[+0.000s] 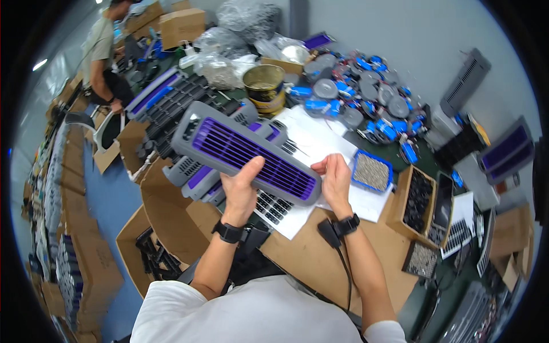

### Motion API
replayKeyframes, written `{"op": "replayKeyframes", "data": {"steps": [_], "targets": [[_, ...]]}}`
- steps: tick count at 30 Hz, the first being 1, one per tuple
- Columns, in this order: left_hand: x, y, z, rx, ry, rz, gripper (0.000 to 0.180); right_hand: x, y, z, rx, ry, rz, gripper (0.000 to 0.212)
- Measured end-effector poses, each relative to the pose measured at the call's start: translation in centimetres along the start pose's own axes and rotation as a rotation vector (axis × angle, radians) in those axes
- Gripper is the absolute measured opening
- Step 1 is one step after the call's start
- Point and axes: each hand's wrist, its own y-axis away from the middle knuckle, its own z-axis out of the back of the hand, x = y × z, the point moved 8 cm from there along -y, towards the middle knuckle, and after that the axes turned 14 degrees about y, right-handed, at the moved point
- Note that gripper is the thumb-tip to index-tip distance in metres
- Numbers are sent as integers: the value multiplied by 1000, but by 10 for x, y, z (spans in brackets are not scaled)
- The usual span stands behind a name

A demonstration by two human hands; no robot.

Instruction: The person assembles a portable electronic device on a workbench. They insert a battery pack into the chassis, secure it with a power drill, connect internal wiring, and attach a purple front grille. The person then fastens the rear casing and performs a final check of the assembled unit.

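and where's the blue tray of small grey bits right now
In the head view, the blue tray sits right of centre, between the person's right hand and the open box of black parts.

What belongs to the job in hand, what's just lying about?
Job:
grey-and-purple slatted plastic panel, in the left hand
probably the blue rectangular tray of grey pieces, near the right hand

Apparently lying about:
yellow-and-black round tin
clear plastic bags

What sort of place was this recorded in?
Likely an assembly or repair workshop: a grey and purple slatted casing in the left hand, heaped blue and grey parts, and a blue tray of small pieces.
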Motion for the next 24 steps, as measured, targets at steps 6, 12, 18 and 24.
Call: {"op": "replayKeyframes", "data": {"steps": [6, 12, 18, 24], "targets": [[-3, 16, 16, 7, 37, -21, 43, -5, 5, 29, -140, 401, 178, 40], [5, 31, 9, 155, 112, 138, 68, 21, 78, 20, 418, -455, -337, 45], [28, 58, -32, 349, 150, 283, 78, 5, 122, 46, 300, -766, -441, 36], [46, 70, -42, 383, 82, 287, 89, -16, 166, 112, 36, -643, -424, 42]]}}
